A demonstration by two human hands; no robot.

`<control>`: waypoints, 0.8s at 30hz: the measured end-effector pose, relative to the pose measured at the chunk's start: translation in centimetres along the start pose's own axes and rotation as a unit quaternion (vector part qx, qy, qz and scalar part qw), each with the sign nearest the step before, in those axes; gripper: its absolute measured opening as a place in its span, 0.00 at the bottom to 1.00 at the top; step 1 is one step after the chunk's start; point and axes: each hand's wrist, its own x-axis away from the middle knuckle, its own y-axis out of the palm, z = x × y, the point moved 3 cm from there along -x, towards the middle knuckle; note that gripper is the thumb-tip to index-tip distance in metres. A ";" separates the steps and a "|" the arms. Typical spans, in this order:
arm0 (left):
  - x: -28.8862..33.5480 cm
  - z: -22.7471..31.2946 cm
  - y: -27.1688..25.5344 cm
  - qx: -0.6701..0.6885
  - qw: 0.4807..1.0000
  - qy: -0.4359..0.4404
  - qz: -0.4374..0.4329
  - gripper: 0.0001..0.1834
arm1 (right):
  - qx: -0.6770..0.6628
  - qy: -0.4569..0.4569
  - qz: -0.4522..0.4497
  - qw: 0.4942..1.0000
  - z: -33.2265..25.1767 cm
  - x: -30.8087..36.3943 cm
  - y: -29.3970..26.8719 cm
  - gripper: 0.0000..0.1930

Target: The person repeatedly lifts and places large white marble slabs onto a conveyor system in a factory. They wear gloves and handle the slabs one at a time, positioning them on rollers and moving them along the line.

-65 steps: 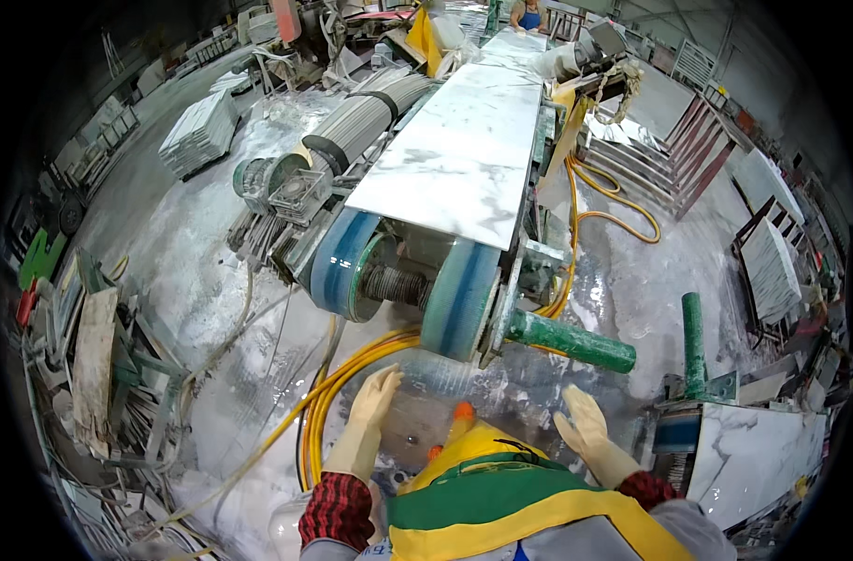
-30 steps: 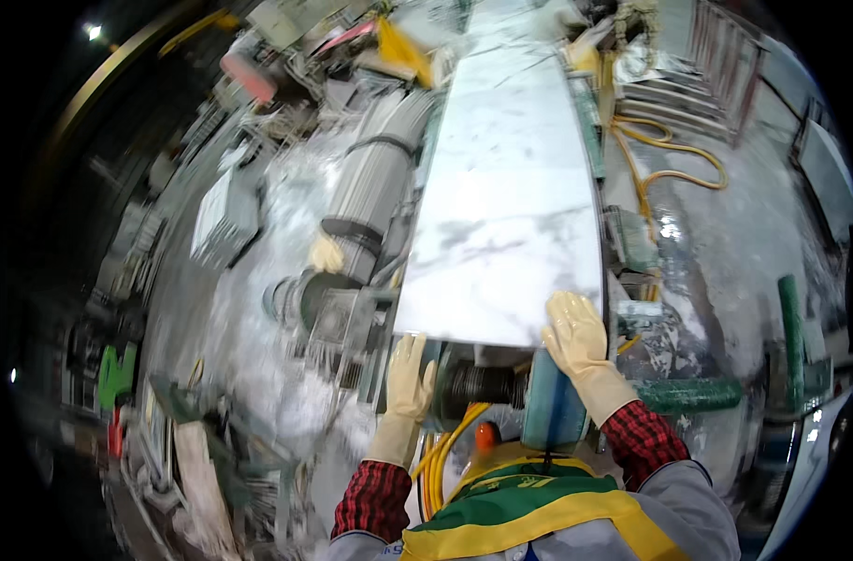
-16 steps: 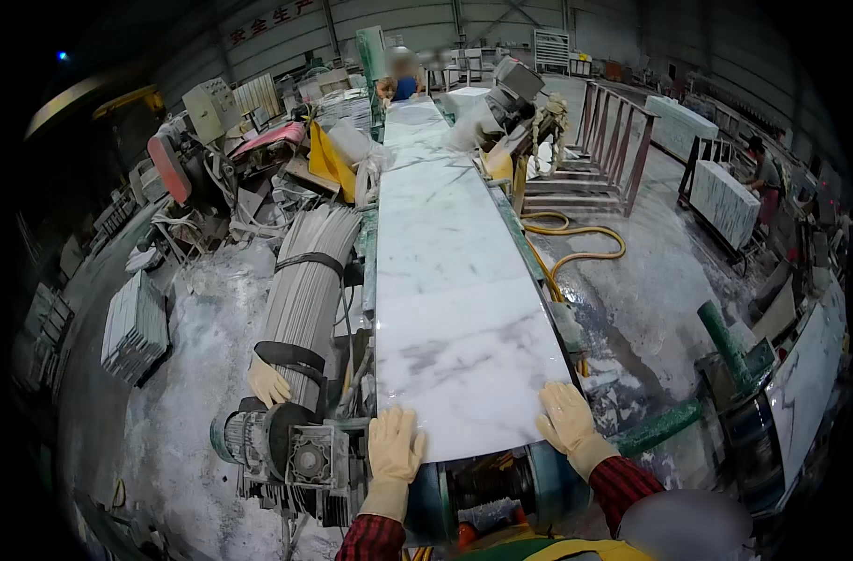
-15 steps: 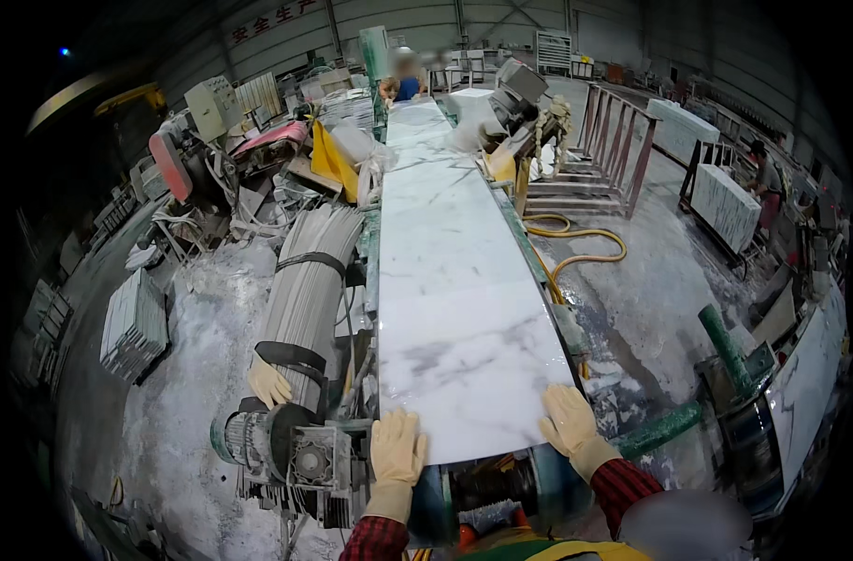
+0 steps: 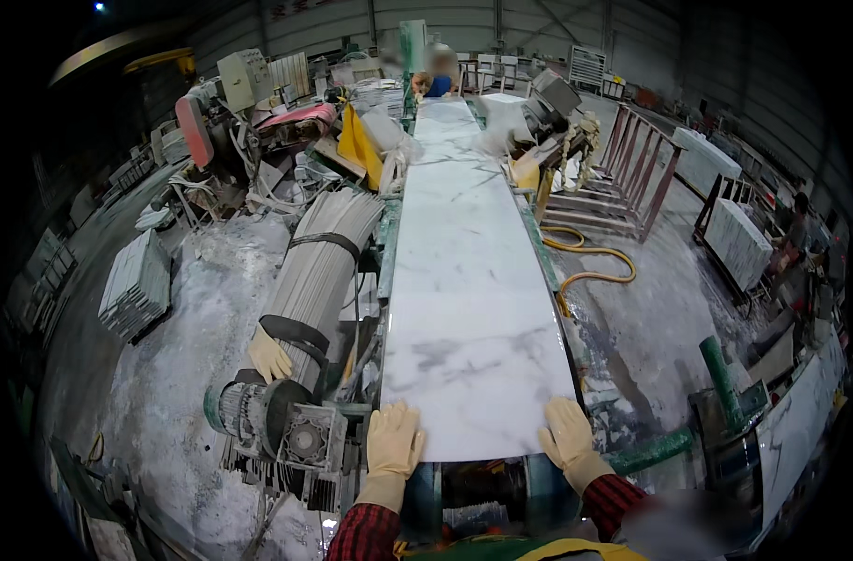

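Left hand (image 5: 395, 441) and right hand (image 5: 566, 434), gloved, fingers spread flat on the near corners of the long white grey-veined marble slab (image 5: 473, 280), which lies on the conveyor line. Risk: uneven pressure may skew the slab; fingers may be pinched at the blue end roller (image 5: 487, 491) below.

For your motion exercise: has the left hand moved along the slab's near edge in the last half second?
No. The left hand rests at the marble slab's near left corner, as before.

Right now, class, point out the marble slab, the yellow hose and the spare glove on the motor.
marble slab (image 5: 473, 309), head view, middle of its white top face.
yellow hose (image 5: 590, 251), head view, its curved loop on the floor.
spare glove (image 5: 269, 355), head view, the palm.
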 end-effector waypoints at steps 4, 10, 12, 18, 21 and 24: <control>0.5 0.0 -0.2 -0.010 1.000 0.007 0.009 0.28 | 0.032 0.006 -0.017 0.999 0.2 0.7 0.9 0.29; 0.2 1.0 -1.0 -0.018 1.000 0.000 -0.013 0.28 | 0.007 0.004 -0.059 0.998 1.9 0.6 1.3 0.31; 0.6 1.0 -0.7 -0.020 1.000 0.003 -0.005 0.28 | 0.012 0.014 -0.057 0.998 2.2 -0.3 1.5 0.32; 1.3 0.7 -0.3 -0.004 1.000 -0.005 0.000 0.27 | 0.038 0.067 -0.065 0.995 4.5 -3.4 4.3 0.33; 1.1 1.0 -0.7 0.006 1.000 -0.010 -0.007 0.27 | 0.049 0.064 -0.043 0.996 5.9 -3.3 5.6 0.32; 1.5 0.8 -0.8 0.010 1.000 -0.011 -0.022 0.27 | 0.036 0.064 -0.046 0.996 5.5 -4.0 5.6 0.32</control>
